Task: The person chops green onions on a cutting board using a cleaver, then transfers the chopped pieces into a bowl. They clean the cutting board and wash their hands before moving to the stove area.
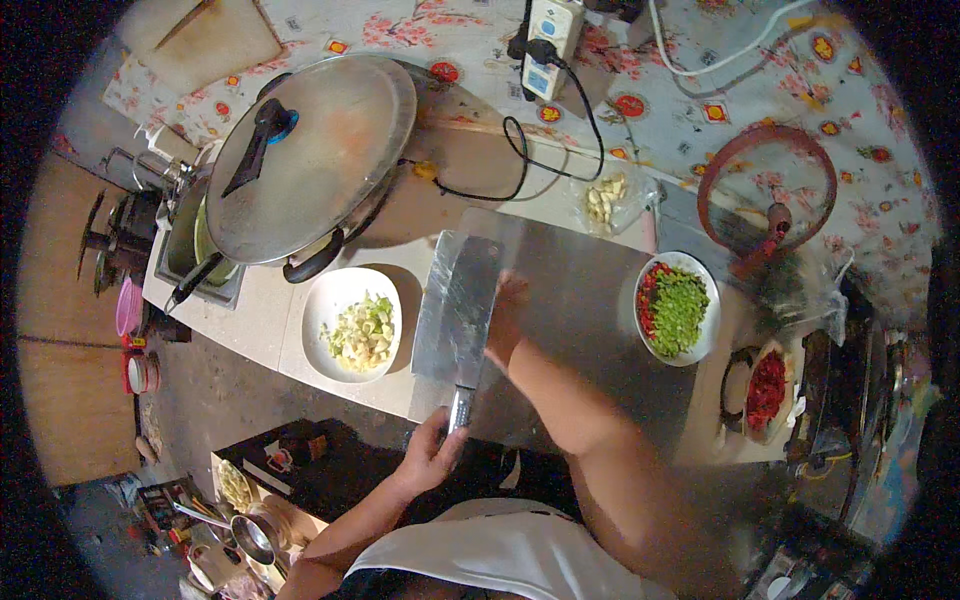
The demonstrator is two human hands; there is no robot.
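My left hand grips the metal handle of a cleaver, whose broad blade points away from me over a grey cutting board. My right hand is at the blade's right edge, blurred, with its fingers partly hidden; whether it touches the blade is unclear. Left of the board, a white bowl holds chopped pale green and whitish pieces. Near the board's right side stands a second white bowl, filled with chopped greens and red pieces.
A large lidded pan stands back left, beside a sink. Behind the board lie a bag of peeled garlic cloves and a black cord from a power strip. A container of red food sits at the right.
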